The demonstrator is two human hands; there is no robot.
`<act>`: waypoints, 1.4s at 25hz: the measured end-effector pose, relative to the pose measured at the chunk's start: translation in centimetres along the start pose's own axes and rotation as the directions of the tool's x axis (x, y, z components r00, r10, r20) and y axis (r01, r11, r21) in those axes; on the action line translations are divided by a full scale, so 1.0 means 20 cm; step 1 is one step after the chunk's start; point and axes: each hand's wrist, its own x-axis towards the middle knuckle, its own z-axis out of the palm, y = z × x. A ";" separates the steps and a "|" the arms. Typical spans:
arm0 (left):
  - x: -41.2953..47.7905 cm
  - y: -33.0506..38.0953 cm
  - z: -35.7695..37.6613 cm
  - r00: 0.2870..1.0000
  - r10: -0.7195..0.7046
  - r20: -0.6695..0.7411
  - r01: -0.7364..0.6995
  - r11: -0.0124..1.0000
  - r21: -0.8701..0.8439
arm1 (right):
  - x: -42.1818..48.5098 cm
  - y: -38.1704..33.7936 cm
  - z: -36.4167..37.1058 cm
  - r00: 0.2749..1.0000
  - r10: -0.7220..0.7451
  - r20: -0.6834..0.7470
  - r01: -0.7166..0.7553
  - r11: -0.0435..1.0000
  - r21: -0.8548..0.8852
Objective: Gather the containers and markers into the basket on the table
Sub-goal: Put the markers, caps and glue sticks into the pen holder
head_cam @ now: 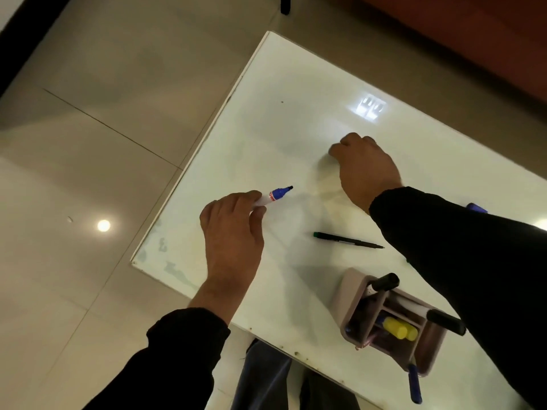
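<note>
My left hand (233, 232) holds a white marker with a blue end and black tip (276, 195) just above the white table (266, 128), its tip pointing up and right. My right hand (365, 167) rests further back on the table with fingers curled; whatever is under it is hidden. A thin black pen with a green cap (347, 240) lies between the hands and the pink basket (352, 294). The basket stands at the near right with dividers, holding a yellow container (398, 327) and black-capped markers (386, 282).
A blue marker (414, 383) lies against the basket's near side. Another blue object (476, 208) peeks out behind my right sleeve. The table's left edge and near corner (133, 261) drop to a tiled floor. A dark furniture leg (285, 4) stands beyond the table.
</note>
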 end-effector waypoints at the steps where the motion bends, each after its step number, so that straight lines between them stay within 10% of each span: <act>1: 0.00 0.01 -0.02 1.000 0.012 0.005 -0.012 1.000 -0.016 | -0.03 0.00 0.00 1.000 0.007 -0.017 -0.006 0.999 0.041; 5: -0.03 0.03 -0.14 0.994 0.113 0.001 -0.113 0.991 -0.068 | -0.25 -0.04 -0.11 0.969 0.227 -0.094 -0.093 0.693 0.715; 9: -0.10 0.12 -0.23 0.970 0.242 -0.009 -0.242 0.968 -0.068 | -0.57 -0.03 -0.33 0.996 0.086 -0.007 -0.031 0.428 0.903; 23: -0.39 0.54 -0.22 0.883 0.467 0.043 -0.462 0.882 -0.092 | -1.14 0.11 -0.33 0.989 0.147 -0.015 -0.048 0.414 0.909; 35: -0.61 0.83 -0.16 0.911 0.359 0.204 -0.284 0.903 -0.322 | -1.42 0.29 -0.37 0.969 0.244 -0.028 -0.051 0.313 0.949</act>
